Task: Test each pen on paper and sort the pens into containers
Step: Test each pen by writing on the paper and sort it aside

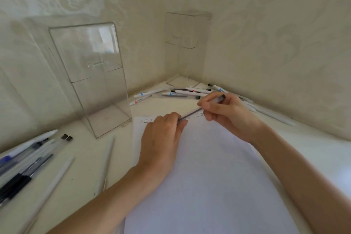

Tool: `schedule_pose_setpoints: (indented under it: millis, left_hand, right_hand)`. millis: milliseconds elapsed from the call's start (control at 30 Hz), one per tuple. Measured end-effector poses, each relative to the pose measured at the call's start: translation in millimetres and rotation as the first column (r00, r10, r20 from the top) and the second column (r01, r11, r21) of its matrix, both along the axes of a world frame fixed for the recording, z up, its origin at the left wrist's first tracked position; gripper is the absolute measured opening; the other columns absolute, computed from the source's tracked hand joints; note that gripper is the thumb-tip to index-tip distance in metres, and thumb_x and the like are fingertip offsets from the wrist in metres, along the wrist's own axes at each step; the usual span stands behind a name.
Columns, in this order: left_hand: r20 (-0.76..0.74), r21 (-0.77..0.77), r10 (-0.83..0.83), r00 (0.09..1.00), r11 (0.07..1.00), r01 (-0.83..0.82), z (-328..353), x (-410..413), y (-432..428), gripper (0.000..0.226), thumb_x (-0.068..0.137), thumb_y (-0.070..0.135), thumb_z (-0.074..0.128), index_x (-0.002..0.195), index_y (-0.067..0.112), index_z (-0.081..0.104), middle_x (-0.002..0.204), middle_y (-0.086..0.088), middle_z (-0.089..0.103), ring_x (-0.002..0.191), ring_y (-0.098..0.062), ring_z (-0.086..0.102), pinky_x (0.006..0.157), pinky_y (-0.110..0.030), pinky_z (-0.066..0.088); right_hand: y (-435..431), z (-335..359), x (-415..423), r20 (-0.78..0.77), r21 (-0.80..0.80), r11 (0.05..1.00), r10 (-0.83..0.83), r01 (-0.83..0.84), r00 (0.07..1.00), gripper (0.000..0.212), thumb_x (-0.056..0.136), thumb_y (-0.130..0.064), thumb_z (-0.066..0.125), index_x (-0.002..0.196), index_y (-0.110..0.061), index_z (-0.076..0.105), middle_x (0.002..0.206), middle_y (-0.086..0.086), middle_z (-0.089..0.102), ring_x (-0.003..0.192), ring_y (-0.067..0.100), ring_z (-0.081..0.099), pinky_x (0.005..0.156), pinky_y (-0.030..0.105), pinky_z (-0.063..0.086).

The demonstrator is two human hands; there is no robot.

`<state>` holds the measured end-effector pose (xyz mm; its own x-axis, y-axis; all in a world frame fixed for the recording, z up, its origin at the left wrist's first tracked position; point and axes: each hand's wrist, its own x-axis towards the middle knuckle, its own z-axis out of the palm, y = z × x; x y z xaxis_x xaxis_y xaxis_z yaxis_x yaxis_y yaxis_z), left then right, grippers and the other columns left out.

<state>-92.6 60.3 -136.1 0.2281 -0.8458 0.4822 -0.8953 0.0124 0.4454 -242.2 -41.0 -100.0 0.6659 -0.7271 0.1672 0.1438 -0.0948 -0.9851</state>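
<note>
we hold one clear pen (191, 113) over the top edge of the paper (209, 176) on the tabletop (85, 150), our left hand (163, 135) pinching its lower end and our right hand (228, 112) curled round its upper end, with a clear container (91, 74) at the left and loose pens (180, 92) behind.

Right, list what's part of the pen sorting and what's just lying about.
In use: pen, held by left hand and right hand; paper; near container; far container.
Lying about: pen pile at the corner; pens at left.
</note>
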Motion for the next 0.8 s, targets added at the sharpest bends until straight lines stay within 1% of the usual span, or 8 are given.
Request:
schedule_pose_setpoints:
  millis: [67,167,267,367,500,667,733,800]
  left_hand:
    - [-0.039,-0.029,-0.107,0.993,0.994,0.106,1,-5,2,0.024,0.097,0.031,0.037,0.093,0.013,0.052,0.084,0.0,0.053,0.082,-0.021,0.048,0.069,-0.031,0.034]
    - [-0.074,-0.032,-0.203,0.976,0.979,0.201,1,-8,4,0.02,0.098,0.028,0.032,0.095,0.014,0.046,0.085,0.002,0.048,0.079,-0.019,0.046,0.067,-0.029,0.033]
    - [-0.09,-0.004,-0.22,0.971,0.975,0.221,0,-5,2,0.018,0.098,0.031,0.03,0.086,0.018,0.036,0.068,0.008,0.043,0.067,-0.02,0.042,0.059,-0.033,0.029]
    - [-0.12,-0.02,-0.244,0.962,0.97,0.243,0,-4,2,0.019,0.098,0.033,0.033,0.082,0.022,0.035,0.056,0.008,0.039,0.058,-0.021,0.04,0.055,-0.037,0.031]
    - [-0.162,-0.051,-0.259,0.952,0.966,0.255,1,-5,3,0.02,0.096,0.036,0.035,0.08,0.025,0.038,0.053,0.006,0.041,0.055,-0.019,0.04,0.056,-0.038,0.037]
    - [-0.194,-0.061,-0.224,0.955,0.974,0.216,1,-5,1,0.029,0.092,0.049,0.032,0.084,0.026,0.049,0.05,0.004,0.04,0.052,-0.016,0.039,0.052,-0.032,0.032]
    - [-0.184,-0.022,-0.186,0.965,0.982,0.185,2,-4,1,0.037,0.086,0.058,0.027,0.089,0.028,0.048,0.049,0.005,0.04,0.052,-0.015,0.04,0.052,-0.031,0.03]
    - [-0.181,0.06,-0.125,0.976,0.989,0.138,3,-6,1,0.047,0.078,0.067,0.023,0.098,0.028,0.041,0.05,0.006,0.043,0.053,-0.012,0.045,0.055,-0.03,0.033]
  right_hand:
    - [0,-1,2,0.084,0.077,0.997,0.006,-0.012,0.996,0.005,0.078,-0.005,0.065,0.076,-0.003,0.062,0.054,0.003,0.05,0.051,0.014,0.048,0.055,0.02,0.04]
    - [0,-5,6,0.097,0.098,0.995,-0.032,0.022,0.995,0.007,0.079,-0.01,0.06,0.075,-0.004,0.058,0.054,0.001,0.048,0.049,0.013,0.046,0.052,0.019,0.036]
    - [0,-13,10,0.082,0.089,0.995,0.046,-0.053,0.996,0.008,0.084,-0.01,0.061,0.079,-0.006,0.057,0.059,-0.001,0.051,0.052,0.012,0.048,0.053,0.02,0.038]
    - [3,-18,14,0.042,0.068,0.989,0.125,-0.128,0.991,0.01,0.083,-0.012,0.058,0.077,-0.005,0.058,0.065,0.004,0.053,0.056,0.012,0.051,0.056,0.021,0.041]
    - [4,-15,15,0.043,0.059,0.99,0.123,-0.125,0.991,0.012,0.085,-0.008,0.06,0.075,-0.002,0.058,0.066,0.005,0.056,0.055,0.012,0.053,0.057,0.021,0.043]
    - [2,-12,13,0.074,0.064,0.992,0.102,-0.107,0.992,0.013,0.083,-0.006,0.058,0.071,-0.004,0.062,0.065,0.012,0.053,0.053,0.015,0.052,0.057,0.023,0.044]
    - [2,-11,13,0.071,0.058,0.993,0.098,-0.102,0.993,0.013,0.081,-0.007,0.057,0.069,-0.005,0.063,0.063,0.01,0.054,0.052,0.015,0.052,0.056,0.022,0.044]
    - [-1,-7,10,0.094,0.062,0.998,0.019,-0.025,0.995,0.017,0.081,-0.006,0.055,0.067,-0.006,0.064,0.058,0.008,0.055,0.049,0.016,0.051,0.052,0.023,0.042]
